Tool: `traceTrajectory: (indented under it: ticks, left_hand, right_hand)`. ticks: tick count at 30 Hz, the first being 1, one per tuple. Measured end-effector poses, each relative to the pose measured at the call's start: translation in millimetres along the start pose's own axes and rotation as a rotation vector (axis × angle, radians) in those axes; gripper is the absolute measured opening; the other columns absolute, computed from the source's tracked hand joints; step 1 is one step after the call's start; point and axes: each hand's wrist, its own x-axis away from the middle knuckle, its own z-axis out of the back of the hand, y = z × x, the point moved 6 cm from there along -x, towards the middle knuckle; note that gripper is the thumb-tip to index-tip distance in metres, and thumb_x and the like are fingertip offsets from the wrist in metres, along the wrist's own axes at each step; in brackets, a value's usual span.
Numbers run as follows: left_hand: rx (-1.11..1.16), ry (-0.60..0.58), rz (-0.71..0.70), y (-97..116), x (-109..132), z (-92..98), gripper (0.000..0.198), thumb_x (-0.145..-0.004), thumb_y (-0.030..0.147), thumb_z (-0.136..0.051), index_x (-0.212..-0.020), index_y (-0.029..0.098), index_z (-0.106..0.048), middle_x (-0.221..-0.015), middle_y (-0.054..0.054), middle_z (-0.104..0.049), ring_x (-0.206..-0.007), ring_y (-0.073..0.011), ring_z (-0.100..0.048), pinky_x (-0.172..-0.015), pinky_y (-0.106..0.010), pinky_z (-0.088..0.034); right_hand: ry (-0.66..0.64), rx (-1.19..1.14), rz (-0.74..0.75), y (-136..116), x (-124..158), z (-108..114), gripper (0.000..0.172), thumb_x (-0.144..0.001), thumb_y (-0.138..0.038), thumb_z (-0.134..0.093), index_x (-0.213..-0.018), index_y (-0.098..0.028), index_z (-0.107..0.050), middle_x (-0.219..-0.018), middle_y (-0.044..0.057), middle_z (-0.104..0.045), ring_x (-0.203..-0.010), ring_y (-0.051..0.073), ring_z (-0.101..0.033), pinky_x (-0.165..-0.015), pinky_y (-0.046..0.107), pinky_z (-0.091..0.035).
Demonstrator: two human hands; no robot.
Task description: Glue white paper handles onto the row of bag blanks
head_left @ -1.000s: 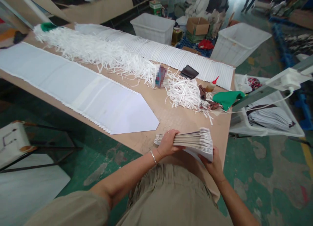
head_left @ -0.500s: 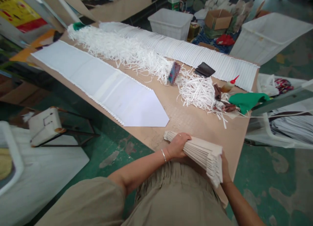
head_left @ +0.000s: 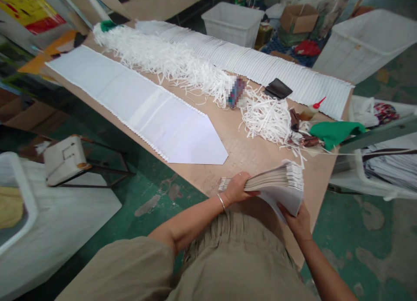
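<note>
My left hand [head_left: 239, 188] is closed around the left part of a stack of folded pale sheets [head_left: 276, 181], near the table's front edge. At the stack's lower right corner, my right hand [head_left: 298, 220] grips it with the fingers partly hidden underneath. The stack is bent, and its layered edges fan toward the upper right. Ahead of my hands, a long row of overlapping white sheets [head_left: 140, 105] runs to the far left, its nearest sheet showing an angled end. Whether the sheets are paper or cloth I cannot tell.
White strips [head_left: 267, 118] lie in piles along the middle of the brown table [head_left: 208, 179]. Behind them runs another row of white sheets [head_left: 247, 60]. A black wallet-like item [head_left: 278, 88], a red-tipped bottle [head_left: 311, 111] and green cloth [head_left: 337, 133] lie at right. White bins [head_left: 233, 25] stand beyond.
The stack has turned in my hands, its right end rising and its smooth white face now showing. My right hand has shifted to the lower corner. The view has moved slightly.
</note>
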Motion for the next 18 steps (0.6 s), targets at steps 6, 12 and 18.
traceTrajectory:
  ticks: [6, 12, 18]
  left_hand:
    - [0.057, -0.088, -0.097, -6, 10, 10.7, 0.062, -0.072, 0.038, -0.076, -0.126, 0.018, -0.052, -0.124, -0.015, -0.062, -0.117, -0.0293, -0.059, -0.104, -0.044, -0.047]
    - [0.045, -0.189, -0.097, -7, 9, 3.7, 0.052, -0.072, 0.021, -0.068, -0.123, 0.017, -0.056, -0.124, -0.014, -0.064, -0.120, -0.0285, -0.059, -0.108, -0.044, -0.043]
    - [0.032, -0.249, -0.015, -7, -4, 5.4, 0.050, -0.075, 0.032, -0.073, -0.121, 0.018, -0.059, -0.124, -0.013, -0.066, -0.117, -0.0272, -0.063, -0.104, -0.039, -0.047]
  right_hand:
    - [-0.048, -0.112, 0.082, -2, 16, -1, 0.057, -0.078, -0.048, -0.069, -0.124, -0.019, -0.054, -0.110, 0.012, -0.068, -0.100, 0.029, -0.067, -0.087, 0.044, -0.058]
    - [0.018, -0.153, -0.058, 16, 19, -8, 0.050, -0.082, -0.051, -0.059, -0.121, -0.019, -0.059, -0.112, 0.014, -0.070, -0.107, 0.032, -0.066, -0.096, 0.047, -0.055]
    - [-0.032, -0.093, -0.084, 27, 25, -16, 0.058, -0.074, -0.051, -0.070, -0.120, -0.018, -0.060, -0.117, 0.015, -0.069, -0.108, 0.033, -0.067, -0.094, 0.048, -0.056]
